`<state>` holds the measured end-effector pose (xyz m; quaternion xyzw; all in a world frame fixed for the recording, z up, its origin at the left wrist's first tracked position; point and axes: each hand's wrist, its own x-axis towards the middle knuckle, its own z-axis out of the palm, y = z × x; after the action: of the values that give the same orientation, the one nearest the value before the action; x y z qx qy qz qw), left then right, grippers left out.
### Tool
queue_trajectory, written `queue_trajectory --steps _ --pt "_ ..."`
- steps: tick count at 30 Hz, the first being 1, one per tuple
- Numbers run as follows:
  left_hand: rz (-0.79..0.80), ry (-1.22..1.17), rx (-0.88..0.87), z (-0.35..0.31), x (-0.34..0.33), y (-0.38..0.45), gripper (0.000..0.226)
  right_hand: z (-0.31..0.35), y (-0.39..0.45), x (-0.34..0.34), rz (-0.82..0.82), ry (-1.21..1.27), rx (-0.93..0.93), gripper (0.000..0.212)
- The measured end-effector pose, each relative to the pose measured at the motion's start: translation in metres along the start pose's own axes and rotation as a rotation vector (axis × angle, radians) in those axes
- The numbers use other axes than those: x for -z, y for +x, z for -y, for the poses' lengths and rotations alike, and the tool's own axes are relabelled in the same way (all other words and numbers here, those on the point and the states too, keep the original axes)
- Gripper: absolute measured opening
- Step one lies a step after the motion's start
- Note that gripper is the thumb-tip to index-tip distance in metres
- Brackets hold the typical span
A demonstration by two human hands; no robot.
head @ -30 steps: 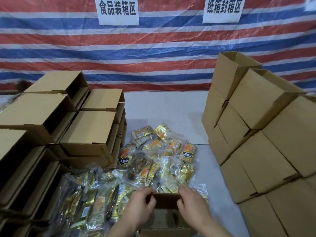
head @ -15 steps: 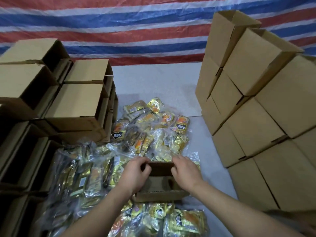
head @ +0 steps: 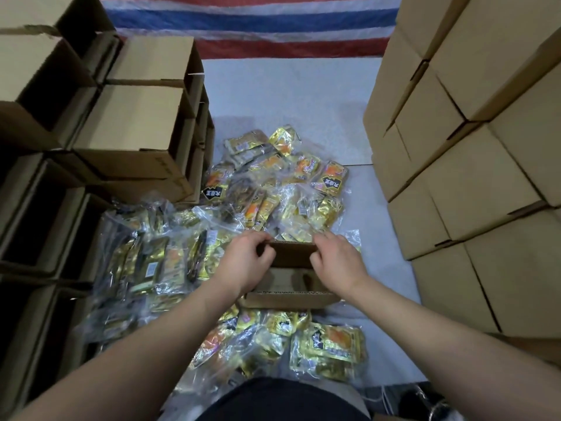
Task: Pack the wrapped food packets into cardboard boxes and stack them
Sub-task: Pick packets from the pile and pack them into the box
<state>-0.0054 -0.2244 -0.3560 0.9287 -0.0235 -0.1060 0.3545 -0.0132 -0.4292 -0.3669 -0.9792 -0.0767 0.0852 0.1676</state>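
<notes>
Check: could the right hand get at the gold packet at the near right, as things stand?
Probably yes, once it lets go: the right hand grips the small cardboard box, while the gold packet lies uncovered just beyond that box, nearer the person.

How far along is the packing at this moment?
Done: closed boxes stand stacked at right. In hand: left hand and right hand both grip the far wall of a small open box; no packets visible inside. Left: heaps of wrapped packets on the table, and open boxes at left.
</notes>
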Motion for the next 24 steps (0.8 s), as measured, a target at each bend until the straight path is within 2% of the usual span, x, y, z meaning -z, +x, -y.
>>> queue_trajectory --steps 13,21,24 --pt "-0.019 -0.02 -0.056 0.005 0.0 -0.003 0.02 -0.009 0.002 -0.007 -0.044 0.066 0.022 0.008" --pt "0.017 -0.029 0.021 -0.003 0.001 0.003 0.021 -0.008 0.009 0.003 0.043 0.025 -0.011 0.012" --pt "0.047 -0.041 -0.003 -0.003 0.004 0.002 0.021 -0.007 0.009 0.009 0.07 0.025 -0.005 0.022"
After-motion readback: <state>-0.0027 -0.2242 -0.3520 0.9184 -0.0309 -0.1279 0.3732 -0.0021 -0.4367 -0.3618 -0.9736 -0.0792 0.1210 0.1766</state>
